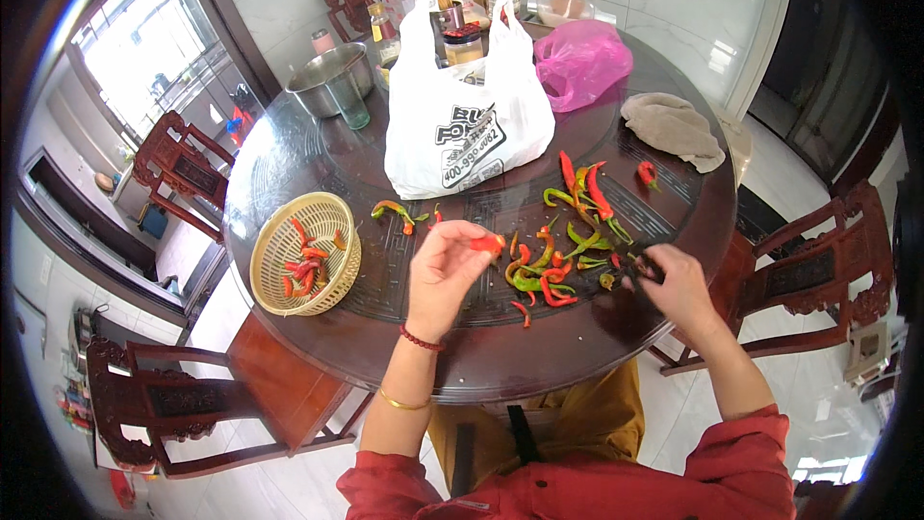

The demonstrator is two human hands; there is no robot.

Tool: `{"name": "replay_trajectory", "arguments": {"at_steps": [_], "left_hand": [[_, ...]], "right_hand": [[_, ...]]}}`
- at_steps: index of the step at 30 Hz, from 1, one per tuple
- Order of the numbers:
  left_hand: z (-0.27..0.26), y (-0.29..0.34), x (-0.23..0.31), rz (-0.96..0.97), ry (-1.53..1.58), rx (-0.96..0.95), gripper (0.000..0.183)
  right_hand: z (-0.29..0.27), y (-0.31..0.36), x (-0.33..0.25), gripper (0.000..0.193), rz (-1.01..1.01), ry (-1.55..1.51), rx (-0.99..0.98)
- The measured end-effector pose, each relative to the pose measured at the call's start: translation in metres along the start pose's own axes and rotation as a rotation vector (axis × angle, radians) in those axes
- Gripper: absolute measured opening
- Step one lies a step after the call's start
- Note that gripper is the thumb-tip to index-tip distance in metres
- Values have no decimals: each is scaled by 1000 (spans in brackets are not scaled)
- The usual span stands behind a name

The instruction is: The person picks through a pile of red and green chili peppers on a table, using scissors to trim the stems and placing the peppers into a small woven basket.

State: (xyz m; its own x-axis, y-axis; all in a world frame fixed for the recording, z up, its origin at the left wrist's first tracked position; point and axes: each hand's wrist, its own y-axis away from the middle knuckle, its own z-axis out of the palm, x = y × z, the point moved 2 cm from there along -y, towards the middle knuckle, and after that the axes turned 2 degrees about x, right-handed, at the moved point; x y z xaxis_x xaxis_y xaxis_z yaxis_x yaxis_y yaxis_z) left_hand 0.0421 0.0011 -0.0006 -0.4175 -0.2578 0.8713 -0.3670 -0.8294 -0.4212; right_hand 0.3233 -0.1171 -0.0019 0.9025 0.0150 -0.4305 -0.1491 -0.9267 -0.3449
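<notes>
My left hand [445,274] is raised over the near part of the round table, pinching a short red chili pepper piece [488,245] between thumb and fingertips. At the right, my right hand [677,287] is low over the table with its fingers curled. Something dark shows at its fingertips, too blurred to name. Between the hands lies a loose pile of red and green chili peppers [544,274], with longer red ones [599,195] behind it. A woven tan basket [266,265] at the left holds several red pieces. One curled green-and-red chili [390,212] rests between the basket and the bag.
A white plastic bag [462,135] stands mid-table, beside a pink bag [585,63]. Behind are a metal pot [313,87], a glass [348,106] and jars. A grey-brown cloth [674,128] lies at the right edge. Carved wooden chairs [183,404] flank the table.
</notes>
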Motion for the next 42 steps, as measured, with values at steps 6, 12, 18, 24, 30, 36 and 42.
{"name": "replay_trajectory", "arguments": {"at_steps": [6, 12, 18, 24, 30, 36, 42], "left_hand": [[-48, -13, 72, 278, -1221, 299, 10], [-149, -3, 100, 150, -1534, 418, 11], [-76, 16, 83, -12, -259, 173, 24], [-36, 29, 47, 37, 81, 39, 39], [-17, 29, 31, -21, 157, -40, 38], [-5, 31, 27, -21, 184, -100, 35], [-18, 27, 55, -36, -365, 103, 18]], "right_hand": [[-21, -23, 91, 38, 220, 302, 36], [-5, -45, 107, 38, 279, 333, -48], [7, -42, 119, 39, 221, 306, 13], [-8, -23, 80, 37, 147, 81, 179], [-34, 1, 18, 44, -195, 6, 224], [-39, 13, -16, 49, -394, 27, 177], [-34, 3, 15, 43, -234, 77, 167]]}}
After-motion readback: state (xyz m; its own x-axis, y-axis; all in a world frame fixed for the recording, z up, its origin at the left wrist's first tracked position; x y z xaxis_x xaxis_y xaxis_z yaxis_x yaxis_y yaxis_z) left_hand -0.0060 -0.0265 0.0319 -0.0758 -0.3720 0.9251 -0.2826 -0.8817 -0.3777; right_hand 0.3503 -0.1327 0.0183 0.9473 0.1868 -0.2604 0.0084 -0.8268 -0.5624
